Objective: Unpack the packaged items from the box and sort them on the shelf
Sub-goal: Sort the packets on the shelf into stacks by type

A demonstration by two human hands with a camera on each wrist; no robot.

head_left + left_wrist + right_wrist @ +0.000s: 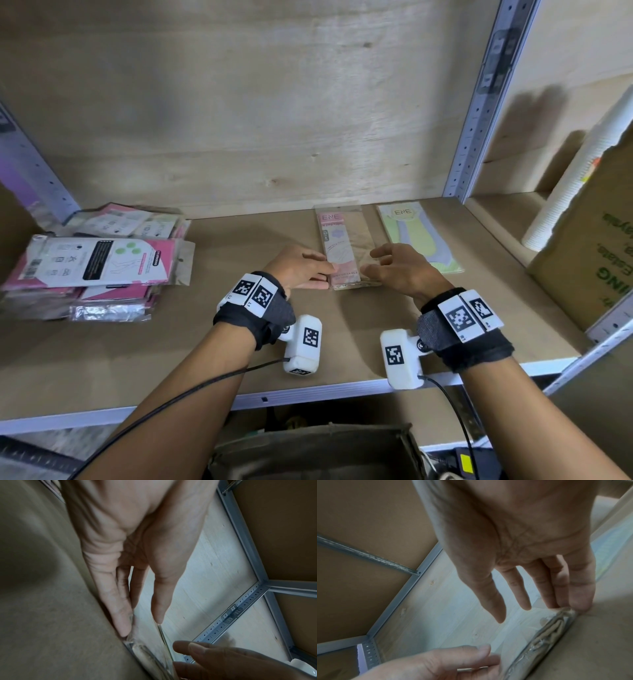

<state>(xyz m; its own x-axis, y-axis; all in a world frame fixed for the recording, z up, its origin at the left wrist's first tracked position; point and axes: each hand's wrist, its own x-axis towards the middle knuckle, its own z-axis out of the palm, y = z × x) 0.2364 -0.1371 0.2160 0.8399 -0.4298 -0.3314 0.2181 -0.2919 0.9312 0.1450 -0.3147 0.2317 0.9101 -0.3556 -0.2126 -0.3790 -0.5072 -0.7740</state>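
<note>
Both forearms reach in from the bottom of the head view, each strapped with a black wristband carrying white marker blocks. Beyond them the left hand (299, 269) and right hand (399, 270) flank one item: the pink ENE packet (339, 248), a long clear sleeve lying flat on the shelf board (239, 335).

The packet's long axis runs front to back, away from the person, with its near end between the two hands and its far end close to the plywood back wall. Left fingertips (124, 627) touch the packet's left edge where it meets the board, fingers straight; the right wrist view shows the right fingertips (580, 601) pressing the near right corner, fingers extended and nothing gripped. Neither hand has closed around it. They look equally near, one per side, which suggests the packet is being squared up rather than lifted.

Just right of it lies the green ENE packet (419, 236), parallel, apart by a narrow strip of board. A loose stack of pink-and-white packets (99, 263) sits well apart at the left end. Below the shelf's front edge, the open box (318, 452) waits, its contents too dark to read. A cardboard carton (596, 246) and a white cup stack (568, 185) stand in the next bay.
</note>
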